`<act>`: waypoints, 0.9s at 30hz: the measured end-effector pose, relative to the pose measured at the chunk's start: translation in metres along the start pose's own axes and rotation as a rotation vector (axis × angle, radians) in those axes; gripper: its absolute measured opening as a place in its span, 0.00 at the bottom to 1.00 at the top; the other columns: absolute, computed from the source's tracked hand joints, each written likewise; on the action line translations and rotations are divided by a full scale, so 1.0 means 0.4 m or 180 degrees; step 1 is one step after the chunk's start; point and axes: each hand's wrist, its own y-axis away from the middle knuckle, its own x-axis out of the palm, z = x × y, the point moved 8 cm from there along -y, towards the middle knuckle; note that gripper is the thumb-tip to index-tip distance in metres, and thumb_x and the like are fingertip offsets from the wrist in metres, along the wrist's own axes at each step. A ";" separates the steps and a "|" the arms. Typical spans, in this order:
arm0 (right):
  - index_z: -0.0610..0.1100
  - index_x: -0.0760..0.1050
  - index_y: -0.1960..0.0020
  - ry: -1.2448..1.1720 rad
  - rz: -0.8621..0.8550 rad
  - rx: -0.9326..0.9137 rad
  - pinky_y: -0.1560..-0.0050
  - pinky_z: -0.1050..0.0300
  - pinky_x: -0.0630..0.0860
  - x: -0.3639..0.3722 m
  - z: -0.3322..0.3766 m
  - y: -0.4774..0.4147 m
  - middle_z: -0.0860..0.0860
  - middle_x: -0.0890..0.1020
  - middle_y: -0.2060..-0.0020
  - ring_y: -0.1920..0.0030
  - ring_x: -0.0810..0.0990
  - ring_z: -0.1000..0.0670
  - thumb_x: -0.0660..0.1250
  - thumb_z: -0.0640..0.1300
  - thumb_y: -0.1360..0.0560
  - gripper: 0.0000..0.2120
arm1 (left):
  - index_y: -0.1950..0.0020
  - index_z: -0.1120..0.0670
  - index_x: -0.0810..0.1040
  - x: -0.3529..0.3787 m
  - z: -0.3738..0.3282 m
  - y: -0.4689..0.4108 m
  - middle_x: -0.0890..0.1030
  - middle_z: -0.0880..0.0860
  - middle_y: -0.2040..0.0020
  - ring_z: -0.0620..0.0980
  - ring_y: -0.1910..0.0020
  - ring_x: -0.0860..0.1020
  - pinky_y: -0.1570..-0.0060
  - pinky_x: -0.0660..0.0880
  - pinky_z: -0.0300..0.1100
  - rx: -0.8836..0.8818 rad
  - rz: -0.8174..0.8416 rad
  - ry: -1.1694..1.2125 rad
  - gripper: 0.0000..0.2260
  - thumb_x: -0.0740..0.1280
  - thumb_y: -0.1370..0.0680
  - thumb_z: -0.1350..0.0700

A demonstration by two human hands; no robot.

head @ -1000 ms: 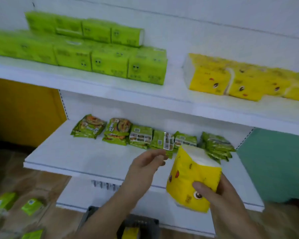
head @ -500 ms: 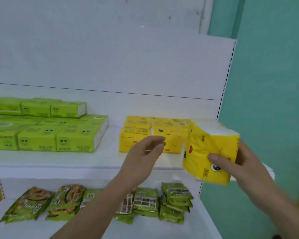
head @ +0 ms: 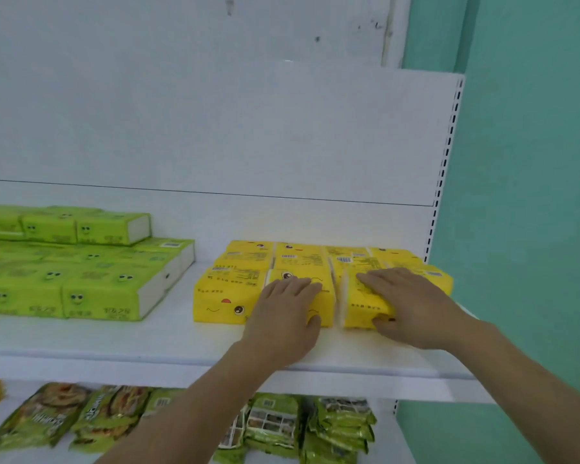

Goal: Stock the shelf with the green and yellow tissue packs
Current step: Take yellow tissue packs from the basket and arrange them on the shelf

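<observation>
Green packs [head: 81,296] left, yellow packs [head: 228,296] right, on white shelf [head: 114,339].

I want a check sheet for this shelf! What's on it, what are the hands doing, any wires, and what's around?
Surface: white shelf, holding two groups of packs.
Job's things: green tissue packs stacked at left; yellow tissue packs in rows at right.
Clutter: snack packets lying below the shelf.
Hands: left hand rests on the middle front pack; right hand grips the right front pack.
Cables: nothing seen.
Surroundings: white back panel, teal wall at right.
</observation>
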 end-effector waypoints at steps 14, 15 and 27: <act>0.57 0.47 0.23 -0.0115 -0.0044 -0.0357 0.26 0.56 0.52 0.088 -0.016 -0.061 0.58 0.51 0.23 0.23 0.51 0.54 0.26 0.79 0.40 0.51 | 0.23 0.45 0.55 0.035 0.001 -0.003 0.57 0.44 0.23 0.46 0.23 0.52 0.25 0.43 0.45 -0.0001 0.0053 -0.0172 0.26 0.56 0.21 0.45; 0.57 0.46 0.23 -0.0119 -0.0018 -0.0357 0.26 0.57 0.52 0.086 -0.018 -0.061 0.58 0.51 0.23 0.23 0.51 0.54 0.27 0.79 0.41 0.51 | 0.23 0.45 0.56 0.034 -0.001 -0.003 0.57 0.44 0.23 0.46 0.23 0.52 0.25 0.43 0.45 -0.0004 0.0039 -0.0168 0.26 0.56 0.21 0.45; 0.56 0.48 0.23 -0.0168 -0.0002 -0.0280 0.26 0.57 0.52 0.051 0.005 -0.045 0.57 0.52 0.23 0.24 0.51 0.55 0.60 0.67 0.26 0.38 | 0.25 0.46 0.60 0.005 -0.005 0.006 0.62 0.46 0.24 0.48 0.24 0.55 0.25 0.47 0.46 -0.0009 -0.0049 -0.0002 0.25 0.57 0.22 0.47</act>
